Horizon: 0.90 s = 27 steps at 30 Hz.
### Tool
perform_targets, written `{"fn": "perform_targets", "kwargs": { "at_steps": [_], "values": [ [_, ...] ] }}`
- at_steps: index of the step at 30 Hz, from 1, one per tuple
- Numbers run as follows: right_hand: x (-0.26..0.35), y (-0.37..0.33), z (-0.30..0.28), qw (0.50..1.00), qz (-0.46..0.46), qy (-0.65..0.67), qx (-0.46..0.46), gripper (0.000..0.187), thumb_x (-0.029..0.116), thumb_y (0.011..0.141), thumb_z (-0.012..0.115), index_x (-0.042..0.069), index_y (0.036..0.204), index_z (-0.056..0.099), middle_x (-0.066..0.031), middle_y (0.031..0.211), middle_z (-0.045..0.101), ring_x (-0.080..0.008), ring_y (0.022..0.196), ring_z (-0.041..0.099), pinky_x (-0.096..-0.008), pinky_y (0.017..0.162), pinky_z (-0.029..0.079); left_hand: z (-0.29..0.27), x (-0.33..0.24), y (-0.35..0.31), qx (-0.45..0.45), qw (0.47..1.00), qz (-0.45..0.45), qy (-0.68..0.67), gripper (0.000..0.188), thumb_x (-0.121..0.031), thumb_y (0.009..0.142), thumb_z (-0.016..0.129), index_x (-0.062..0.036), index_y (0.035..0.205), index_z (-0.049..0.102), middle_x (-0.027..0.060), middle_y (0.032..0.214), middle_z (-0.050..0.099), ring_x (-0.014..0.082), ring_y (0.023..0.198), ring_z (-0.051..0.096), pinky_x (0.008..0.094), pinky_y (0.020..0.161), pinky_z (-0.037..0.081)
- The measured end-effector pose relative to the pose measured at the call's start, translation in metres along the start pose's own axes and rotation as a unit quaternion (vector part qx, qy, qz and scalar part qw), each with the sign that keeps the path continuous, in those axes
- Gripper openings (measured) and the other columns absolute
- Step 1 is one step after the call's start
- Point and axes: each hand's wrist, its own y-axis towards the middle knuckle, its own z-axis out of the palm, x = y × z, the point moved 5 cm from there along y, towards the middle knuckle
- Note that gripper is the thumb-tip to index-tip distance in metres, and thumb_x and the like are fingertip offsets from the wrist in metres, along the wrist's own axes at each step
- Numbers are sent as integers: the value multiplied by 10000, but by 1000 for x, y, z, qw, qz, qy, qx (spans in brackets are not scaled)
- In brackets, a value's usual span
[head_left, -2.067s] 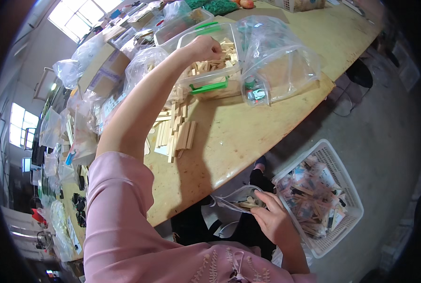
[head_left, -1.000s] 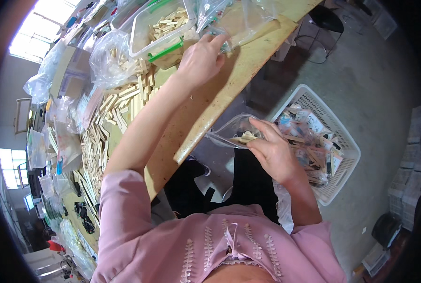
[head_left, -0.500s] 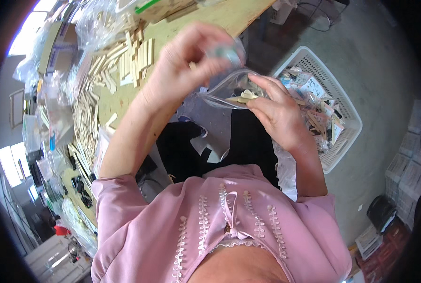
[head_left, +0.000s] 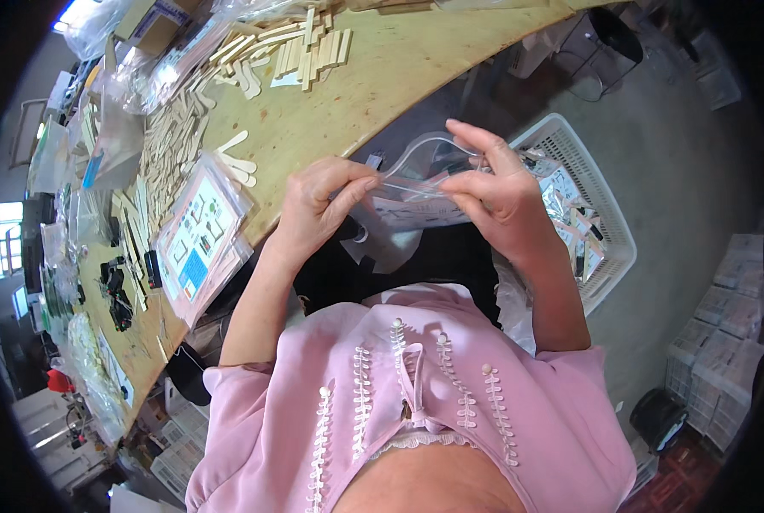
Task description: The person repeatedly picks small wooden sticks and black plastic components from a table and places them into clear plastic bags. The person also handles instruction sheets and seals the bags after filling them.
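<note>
A clear zip bag (head_left: 412, 209) hangs over my lap, its mouth spread between my two hands. My left hand (head_left: 322, 205) pinches the left end of its rim between thumb and fingers. On the other side, my right hand (head_left: 510, 201) grips the rim, thumb on the near edge and a finger stretched up at the far edge. Printed marks show through the plastic; the rest of its contents I cannot make out. To the left, a stack of printed sheets in clear plastic (head_left: 195, 244) lies at the table's edge.
The wooden table (head_left: 382, 77) curves along the left and far side. It bears heaps of wooden sticks (head_left: 172, 128), rounded sticks (head_left: 238, 162), bundled strips (head_left: 313, 56) and black parts (head_left: 115, 295). A white basket (head_left: 623, 244) of filled bags stands at my right.
My left hand has come down from above the bag, where it held a blurred greenish packet, and now pinches the bag's rim. The view has shifted, showing more table.
</note>
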Motion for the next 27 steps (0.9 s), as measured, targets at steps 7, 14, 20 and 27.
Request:
{"fn": "perform_targets", "kwargs": {
  "at_steps": [7,14,20,27],
  "values": [
    [14,-4,28,942,154,289,70,139,40,985,696,-7,1112,732,-107,1099,748,-160,1049,715,-298,919,555,-37,-22,-58,-173,984,25,-44,116,-60,971,691,-11,866,680,84,755,620,225,696,594,324,652,462],
    [34,-5,68,869,188,453,62,125,40,1046,628,-17,1157,645,-145,1049,771,-174,1018,733,-296,936,564,-58,-4,-116,-266,951,-34,-152,210,-118,1058,623,-1,884,636,31,773,592,142,678,510,264,629,404],
    [64,-3,91,924,189,329,44,78,47,1055,611,5,1090,667,-94,945,763,-145,846,732,-279,786,580,-67,-8,-123,-245,967,-14,65,107,-75,894,745,-25,988,728,120,867,716,277,778,680,375,725,535],
    [86,-6,113,997,38,-9,68,99,102,1038,633,30,1090,677,-134,976,797,-258,910,780,-411,781,599,-24,-23,-99,-175,984,-27,3,122,-130,843,779,-65,930,723,121,839,711,279,805,692,370,727,548]
  ]
}}
